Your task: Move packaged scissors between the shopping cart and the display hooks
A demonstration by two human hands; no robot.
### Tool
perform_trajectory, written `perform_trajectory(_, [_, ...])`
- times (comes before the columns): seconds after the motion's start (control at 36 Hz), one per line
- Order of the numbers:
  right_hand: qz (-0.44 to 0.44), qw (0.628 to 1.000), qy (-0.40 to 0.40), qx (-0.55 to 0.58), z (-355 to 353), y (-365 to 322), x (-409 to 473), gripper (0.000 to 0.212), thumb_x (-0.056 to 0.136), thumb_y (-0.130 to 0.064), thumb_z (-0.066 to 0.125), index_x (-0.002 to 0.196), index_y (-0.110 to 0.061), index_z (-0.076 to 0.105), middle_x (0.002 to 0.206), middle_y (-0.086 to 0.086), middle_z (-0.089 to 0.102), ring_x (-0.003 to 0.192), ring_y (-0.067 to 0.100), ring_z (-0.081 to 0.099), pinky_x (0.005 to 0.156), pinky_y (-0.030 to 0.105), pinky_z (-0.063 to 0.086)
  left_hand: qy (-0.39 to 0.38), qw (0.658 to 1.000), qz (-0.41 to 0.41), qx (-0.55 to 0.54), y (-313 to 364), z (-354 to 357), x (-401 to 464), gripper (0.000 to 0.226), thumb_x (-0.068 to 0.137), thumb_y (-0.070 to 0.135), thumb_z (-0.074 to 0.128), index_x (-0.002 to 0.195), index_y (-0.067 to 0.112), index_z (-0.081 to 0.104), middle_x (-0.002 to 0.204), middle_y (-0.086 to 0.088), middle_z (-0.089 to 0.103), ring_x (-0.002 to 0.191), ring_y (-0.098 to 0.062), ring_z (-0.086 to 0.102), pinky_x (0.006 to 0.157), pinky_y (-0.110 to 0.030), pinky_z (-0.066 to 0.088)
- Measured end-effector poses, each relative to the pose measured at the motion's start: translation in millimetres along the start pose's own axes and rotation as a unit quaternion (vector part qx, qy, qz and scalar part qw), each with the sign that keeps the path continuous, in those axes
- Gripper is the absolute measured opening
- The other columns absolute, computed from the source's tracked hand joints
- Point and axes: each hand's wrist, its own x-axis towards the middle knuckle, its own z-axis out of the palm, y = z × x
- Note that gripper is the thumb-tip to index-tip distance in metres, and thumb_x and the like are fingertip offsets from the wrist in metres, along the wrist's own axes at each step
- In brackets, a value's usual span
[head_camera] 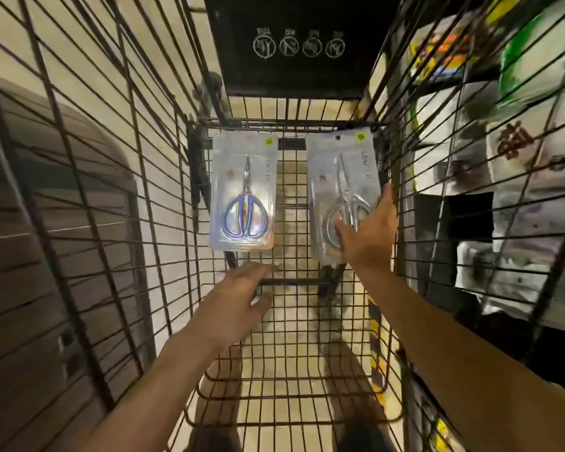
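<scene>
Two clear packs of scissors lie on the wire floor of the shopping cart [294, 321], near its far end. The left pack [243, 194] holds blue-handled scissors and lies flat, untouched. The right pack [340, 190] holds all-metal scissors. My right hand [367, 231] is on its lower right part, thumb across the handles and fingers round the right edge. My left hand [238, 298] hovers just below the blue pack, fingers spread and pointing at it, holding nothing.
Tall wire walls rise on both sides of the cart. A black panel [299, 44] with white round symbols hangs at the far end. Shelves with colourful goods [519, 93] stand to the right. A dark grey bin-like shape [46, 207] stands left.
</scene>
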Motion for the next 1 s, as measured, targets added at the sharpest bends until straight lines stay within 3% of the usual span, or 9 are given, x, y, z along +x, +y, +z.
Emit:
perform_trajectory(0.08, [-0.002,0.999,0.034,0.000,-5,-5,-5,0.107,0.074,-0.017,0.089,0.158,-0.016,0.023,0.146,0.012,0.044,0.138,0.031,0.040,0.107,0.041,0.043,-0.008,1.000,0.001,0.000,3,-2,1,0.046,0.099,0.029,0.057,0.144,0.035,0.048,0.137,0.013,0.053,0.132,-0.012,0.045,0.108,-0.039,0.045])
perform_trajectory(0.19, [0.012,0.998,0.027,0.062,-11,-5,-10,0.104,0.068,-0.012,0.091,0.154,-0.019,0.033,0.133,0.003,0.051,0.117,0.013,0.051,0.082,0.002,0.045,-0.006,1.000,-0.005,-0.004,5,-6,3,0.046,0.100,0.027,0.058,0.143,0.036,0.048,0.136,0.013,0.052,0.131,-0.009,0.045,0.111,-0.031,0.040])
perform_trajectory(0.28, [0.064,0.991,-0.010,0.115,-12,-5,-17,0.082,0.076,-0.016,0.083,0.147,-0.025,0.043,0.125,-0.004,0.062,0.111,0.016,0.062,0.090,0.038,0.059,0.004,1.000,-0.013,-0.025,7,-8,5,0.046,0.099,0.023,0.061,0.142,0.034,0.051,0.133,0.019,0.049,0.125,-0.001,0.043,0.100,-0.002,0.029])
perform_trajectory(0.33, [0.093,0.984,-0.033,0.148,-11,-3,-23,0.071,0.085,-0.015,0.075,0.148,-0.027,0.043,0.121,-0.011,0.062,0.106,0.011,0.063,0.089,0.044,0.060,0.006,0.999,-0.019,-0.043,9,-9,6,0.045,0.098,0.022,0.062,0.140,0.034,0.052,0.127,0.023,0.046,0.119,0.002,0.043,0.091,0.005,0.026])
perform_trajectory(0.5, [0.038,0.968,-0.080,0.236,-24,-4,-54,0.062,0.098,-0.012,0.063,0.151,-0.029,0.035,0.137,0.003,0.055,0.119,0.020,0.061,0.069,0.016,0.058,0.032,0.978,-0.064,-0.197,21,-4,10,0.049,0.096,0.022,0.065,0.130,0.053,0.048,0.123,0.015,0.062,0.111,-0.007,0.062,0.097,-0.031,0.053])
perform_trajectory(0.69, [0.111,0.904,-0.172,0.375,-52,-11,-97,0.070,0.097,-0.007,0.061,0.140,-0.059,0.040,0.137,-0.017,0.060,0.123,0.018,0.062,0.083,0.050,0.062,0.088,0.886,-0.114,-0.440,49,-5,4,0.063,0.092,0.028,0.069,0.146,0.039,0.040,0.128,0.002,0.066,0.113,-0.003,0.066,0.104,-0.032,0.051])
perform_trajectory(0.78, [0.113,0.907,-0.197,0.355,-58,-14,-109,0.062,0.096,-0.014,0.063,0.135,-0.058,0.044,0.121,-0.034,0.063,0.118,0.008,0.064,0.089,0.054,0.059,0.094,0.872,-0.114,-0.466,56,-3,6,0.071,0.092,0.020,0.071,0.150,0.039,0.035,0.131,0.001,0.067,0.118,-0.013,0.066,0.103,-0.034,0.053])
perform_trajectory(0.92, [0.130,0.910,-0.218,0.329,-61,-15,-121,0.063,0.099,-0.013,0.062,0.145,-0.051,0.041,0.112,-0.019,0.070,0.098,0.016,0.073,0.074,0.051,0.063,0.099,0.862,-0.113,-0.484,62,-4,7,0.083,0.086,0.003,0.074,0.151,0.037,0.035,0.128,0.000,0.070,0.115,-0.017,0.069,0.099,-0.034,0.055])
perform_trajectory(1.0, [0.107,0.937,-0.182,0.279,-67,-16,-115,0.050,0.098,-0.020,0.065,0.139,-0.045,0.051,0.113,-0.018,0.070,0.102,0.011,0.070,0.089,0.050,0.060,0.114,0.857,-0.104,-0.492,67,-8,1,0.081,0.086,0.000,0.072,0.148,0.039,0.039,0.124,0.000,0.072,0.112,-0.020,0.070,0.094,-0.037,0.058])
